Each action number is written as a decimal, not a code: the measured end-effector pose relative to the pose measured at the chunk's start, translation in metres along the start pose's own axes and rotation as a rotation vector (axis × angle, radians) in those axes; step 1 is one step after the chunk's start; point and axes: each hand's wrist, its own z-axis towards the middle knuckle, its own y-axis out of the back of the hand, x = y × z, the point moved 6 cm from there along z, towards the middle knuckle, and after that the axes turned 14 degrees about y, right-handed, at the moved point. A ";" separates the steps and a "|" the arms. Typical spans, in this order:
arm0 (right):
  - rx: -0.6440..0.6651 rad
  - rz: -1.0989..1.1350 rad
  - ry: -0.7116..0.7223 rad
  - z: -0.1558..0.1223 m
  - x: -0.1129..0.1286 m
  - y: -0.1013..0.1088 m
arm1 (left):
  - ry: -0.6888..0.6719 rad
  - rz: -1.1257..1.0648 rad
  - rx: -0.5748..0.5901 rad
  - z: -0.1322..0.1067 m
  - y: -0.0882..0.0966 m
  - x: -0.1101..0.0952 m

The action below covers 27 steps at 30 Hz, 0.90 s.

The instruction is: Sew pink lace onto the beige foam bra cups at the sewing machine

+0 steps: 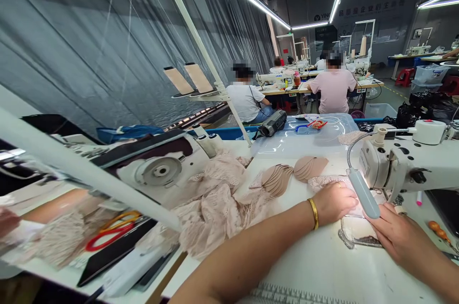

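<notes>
My left hand (336, 202), with a gold bangle at the wrist, presses its fingers together on a pale pink lace piece (328, 181) at the sewing machine (389, 163). Close to the needle area, my right hand (396, 232) has its fingers closed at the near edge of the same piece. A grey lamp head (364, 194) on a bendable neck covers part of the work and some right fingertips. Left of the hands lie fanned stacks of beige cup-shaped pieces (277, 179) and a heap of pale pink lace (215, 203).
A thread stand (201, 22) with beige cones rises at left. Beyond its pole are a second machine (161, 170), red-handled scissors (109, 237) and a co-worker's forearm (53, 206). A clear plastic bin lid (322, 136) lies behind the cups. A ruler (287, 294) marks the front edge.
</notes>
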 end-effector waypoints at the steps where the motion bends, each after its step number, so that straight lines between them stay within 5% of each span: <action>1: -0.005 0.007 -0.004 0.000 -0.001 0.000 | -0.001 0.001 0.006 0.000 0.000 0.001; 5: -0.045 0.087 -0.038 -0.003 -0.004 0.000 | 0.040 -0.039 0.021 0.001 -0.002 0.004; 11: -0.111 0.398 -0.326 -0.005 -0.004 -0.003 | 0.082 -0.048 0.010 -0.017 0.004 -0.007; 16: -0.289 1.084 -0.679 0.008 0.033 -0.013 | 0.061 -0.293 -0.116 -0.072 0.037 -0.032; 21: -0.629 1.347 -0.891 0.016 0.071 -0.006 | 0.471 -0.267 -0.158 -0.149 0.063 -0.014; 23: -0.748 1.371 -0.932 0.013 0.079 -0.007 | 0.680 -0.235 -0.304 -0.181 0.071 -0.015; 25: -0.821 1.337 -0.943 0.010 0.084 -0.012 | 0.801 -0.400 -0.504 -0.205 0.071 -0.031; 27: -0.835 1.250 -0.907 0.004 0.091 -0.015 | 0.802 -0.833 -0.478 -0.208 0.052 -0.057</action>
